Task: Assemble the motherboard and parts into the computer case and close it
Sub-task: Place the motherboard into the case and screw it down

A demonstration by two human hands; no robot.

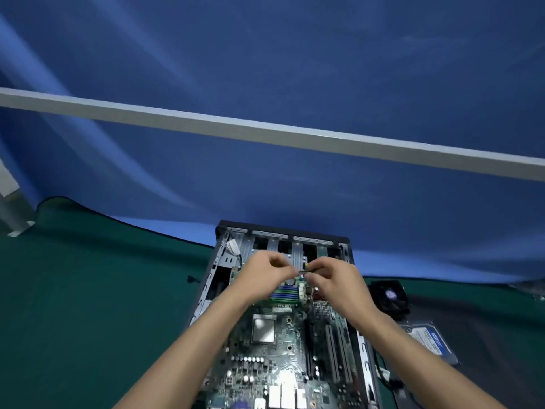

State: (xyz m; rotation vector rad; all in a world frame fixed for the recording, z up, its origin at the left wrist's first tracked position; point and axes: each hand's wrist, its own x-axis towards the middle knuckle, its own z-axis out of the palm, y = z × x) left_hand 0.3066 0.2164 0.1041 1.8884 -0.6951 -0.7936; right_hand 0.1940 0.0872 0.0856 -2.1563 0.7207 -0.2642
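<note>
Above the motherboard (283, 343) in the open computer case (219, 261), the left hand (262, 273) and right hand (333, 278) pinch a thin dark part (303, 271) between their curled fingertips.

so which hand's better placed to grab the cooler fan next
Right. The fan sits on the mat just right of the case, close beside the right hand. The left hand would have to cross over the motherboard.
</note>
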